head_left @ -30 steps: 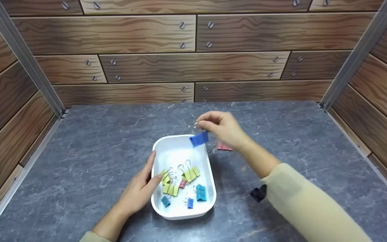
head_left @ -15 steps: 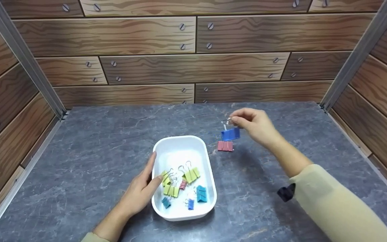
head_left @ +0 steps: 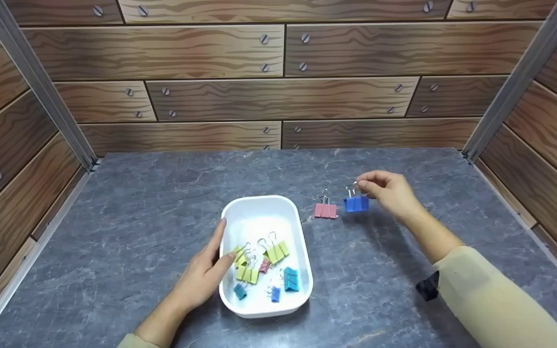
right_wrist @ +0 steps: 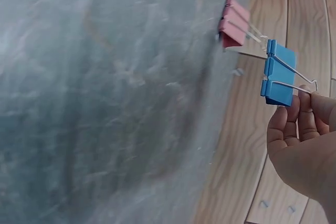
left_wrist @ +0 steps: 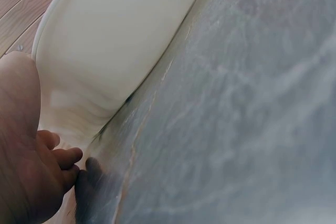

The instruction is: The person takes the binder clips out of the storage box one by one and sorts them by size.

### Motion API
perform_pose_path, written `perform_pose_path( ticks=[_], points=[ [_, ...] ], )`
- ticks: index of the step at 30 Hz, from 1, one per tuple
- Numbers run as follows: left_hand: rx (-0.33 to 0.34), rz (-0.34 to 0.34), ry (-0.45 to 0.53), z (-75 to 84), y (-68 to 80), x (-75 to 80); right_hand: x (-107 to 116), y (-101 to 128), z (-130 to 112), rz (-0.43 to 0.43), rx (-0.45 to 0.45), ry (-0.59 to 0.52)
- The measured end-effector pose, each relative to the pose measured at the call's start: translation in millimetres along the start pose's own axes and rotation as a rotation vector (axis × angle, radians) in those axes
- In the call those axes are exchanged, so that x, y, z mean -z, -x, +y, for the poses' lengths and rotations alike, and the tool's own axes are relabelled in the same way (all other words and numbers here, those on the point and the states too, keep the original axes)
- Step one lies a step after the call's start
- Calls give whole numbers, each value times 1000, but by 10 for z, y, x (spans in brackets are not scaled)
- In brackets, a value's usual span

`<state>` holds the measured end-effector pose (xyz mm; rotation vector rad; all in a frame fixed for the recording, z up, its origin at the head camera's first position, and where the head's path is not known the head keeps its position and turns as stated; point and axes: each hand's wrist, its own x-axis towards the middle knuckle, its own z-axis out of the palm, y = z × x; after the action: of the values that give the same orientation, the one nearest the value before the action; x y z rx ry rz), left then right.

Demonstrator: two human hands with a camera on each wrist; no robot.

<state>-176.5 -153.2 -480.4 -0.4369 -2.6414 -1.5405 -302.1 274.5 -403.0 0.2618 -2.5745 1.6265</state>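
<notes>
My right hand (head_left: 386, 189) pinches the wire handle of a blue binder clip (head_left: 356, 203), which hangs just above the grey tabletop, right of a pink binder clip (head_left: 325, 210) that stands on the table. The right wrist view shows the blue clip (right_wrist: 279, 73) dangling from my fingertips (right_wrist: 302, 108) near the pink clip (right_wrist: 233, 23). My left hand (head_left: 204, 270) rests with straight fingers against the left side of a white tray (head_left: 302, 263) that holds several yellow-green, teal, blue and pink clips (head_left: 274, 251). The left wrist view shows the tray's outer wall (left_wrist: 105, 51) beside my palm (left_wrist: 23, 150).
A grey marble-patterned tabletop (head_left: 138, 208) is enclosed by wood-patterned walls (head_left: 278, 72) at the back and both sides, with metal corner posts (head_left: 32, 82). A dark wrist camera mount (head_left: 428, 286) sits on my right sleeve.
My right hand carried the blue clip from above the tray's far rim rightward and down, past the pink clip, to its right side. The left hand and tray stayed put.
</notes>
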Motion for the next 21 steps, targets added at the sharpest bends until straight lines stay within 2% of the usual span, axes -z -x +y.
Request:
perform_pose_path(
  ticks=[8,21],
  points=[
    [-13,7,-12,1,-3,2,-15,-10,191,2,-35,25],
    [-41,16,-27,-23,6,8,-28,-19,272,23,-52,21]
  ],
)
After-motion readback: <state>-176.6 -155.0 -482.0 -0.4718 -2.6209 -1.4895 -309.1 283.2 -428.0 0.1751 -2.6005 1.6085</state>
